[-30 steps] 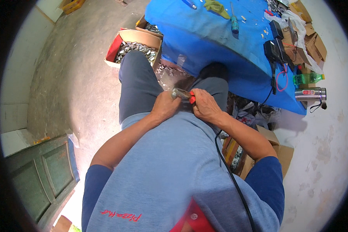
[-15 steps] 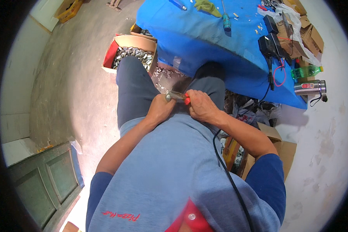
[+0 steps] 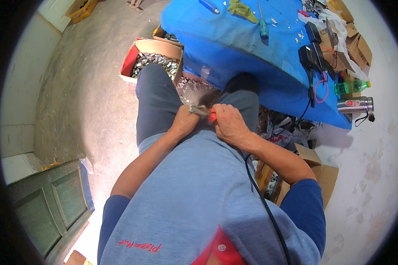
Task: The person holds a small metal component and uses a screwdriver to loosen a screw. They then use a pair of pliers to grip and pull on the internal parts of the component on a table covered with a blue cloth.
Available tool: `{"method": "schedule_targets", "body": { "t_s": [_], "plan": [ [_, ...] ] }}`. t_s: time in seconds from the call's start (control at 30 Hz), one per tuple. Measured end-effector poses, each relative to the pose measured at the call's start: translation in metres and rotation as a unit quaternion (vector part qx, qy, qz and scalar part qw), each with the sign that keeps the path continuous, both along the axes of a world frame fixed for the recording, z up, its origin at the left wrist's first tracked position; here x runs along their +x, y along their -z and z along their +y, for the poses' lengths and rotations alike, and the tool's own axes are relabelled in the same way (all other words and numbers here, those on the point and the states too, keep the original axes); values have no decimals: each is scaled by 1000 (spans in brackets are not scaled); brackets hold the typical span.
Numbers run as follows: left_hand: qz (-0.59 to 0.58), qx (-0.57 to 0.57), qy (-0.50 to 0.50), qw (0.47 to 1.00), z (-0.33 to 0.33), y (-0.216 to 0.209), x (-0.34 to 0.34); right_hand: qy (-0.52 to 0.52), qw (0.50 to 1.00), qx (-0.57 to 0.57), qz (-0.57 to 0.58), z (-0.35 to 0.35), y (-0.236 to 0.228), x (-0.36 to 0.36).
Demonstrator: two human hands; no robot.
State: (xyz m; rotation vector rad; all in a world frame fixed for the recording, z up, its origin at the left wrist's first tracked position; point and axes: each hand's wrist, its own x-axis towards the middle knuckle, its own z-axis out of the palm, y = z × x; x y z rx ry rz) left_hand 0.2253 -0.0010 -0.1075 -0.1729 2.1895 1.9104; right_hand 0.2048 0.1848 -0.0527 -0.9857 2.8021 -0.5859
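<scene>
Above my lap, my right hand (image 3: 230,123) is closed around the red handle of a hand tool that looks like pliers (image 3: 212,115). The tool's metal end is blurred and points toward my left hand (image 3: 184,120). My left fingers are closed on a small metal piece (image 3: 192,108), right at the tool's tip; its exact kind is too small to tell. Beyond my left knee stands an open cardboard box (image 3: 158,45) full of similar-looking small metal pieces (image 3: 157,61).
A blue-covered table (image 3: 234,48) stands ahead, bearing a screwdriver (image 3: 263,28), a green glove (image 3: 242,10) and black power adapters (image 3: 308,56). At its right edge are a green bottle (image 3: 351,87) and a steel flask (image 3: 353,104). A black cable (image 3: 269,210) runs along my right side.
The tool's metal end has shifted and turned slightly between my hands. Both hands keep their grip, almost in place. The whole view has moved a little.
</scene>
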Motion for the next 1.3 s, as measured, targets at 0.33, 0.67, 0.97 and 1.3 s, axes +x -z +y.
{"method": "schedule_targets", "body": {
  "t_s": [0.33,0.67,0.97,1.3],
  "plan": [
    [1,23,-40,999,3,5,0,44,998,22,-31,8,-4,-1],
    [5,-23,-24,999,-2,10,-2,23,999,14,19,0,5,4],
    [12,-38,-29,999,1,11,-3,39,999,8,25,-2,4,6],
    [7,-47,-12,999,3,0,-2,50,998,-16,-26,-2,8,4]
  ]
}}
